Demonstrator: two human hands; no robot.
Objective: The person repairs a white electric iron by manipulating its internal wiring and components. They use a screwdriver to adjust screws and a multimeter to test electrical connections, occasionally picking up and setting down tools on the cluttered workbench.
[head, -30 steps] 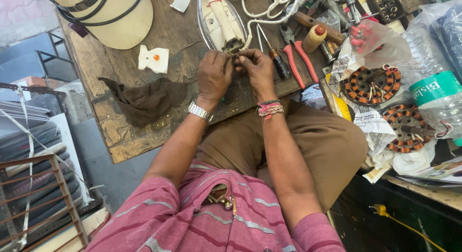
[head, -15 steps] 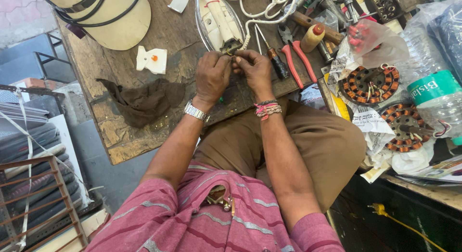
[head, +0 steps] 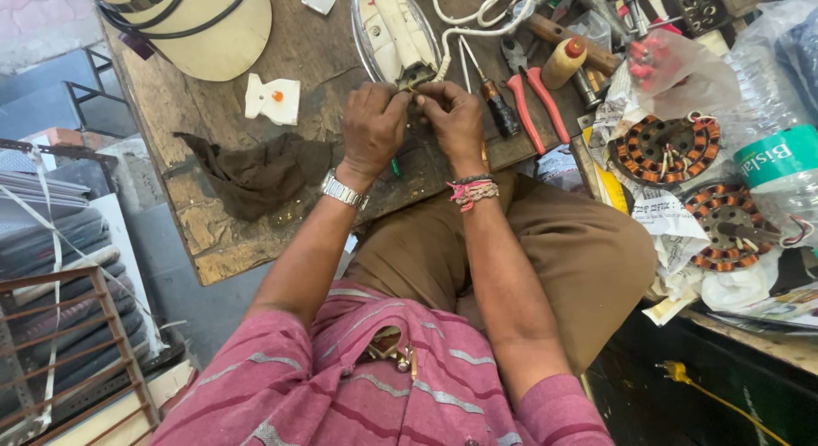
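Note:
Both hands meet at the rear end of a white clothes iron (head: pixel 394 28) that lies on the wooden bench (head: pixel 221 233). My left hand (head: pixel 371 129), with a metal watch at the wrist, is closed over the iron's rear terminal part. My right hand (head: pixel 452 115), with pink thread bands at the wrist, pinches the same small part where the white cord (head: pixel 477 28) enters. What the fingertips hold is too small to make out.
Red-handled pliers (head: pixel 535 92), a dark-handled screwdriver (head: pixel 496 105) and a small bottle (head: pixel 564 63) lie right of the hands. A brown rag (head: pixel 256 169) and a white plastic piece (head: pixel 273 99) lie left. Two copper-wound motor stators (head: pixel 665 148) and a plastic bottle (head: pixel 780 169) sit far right.
Both hands stay at the iron's rear end with only small finger movements. The view has shifted slightly.

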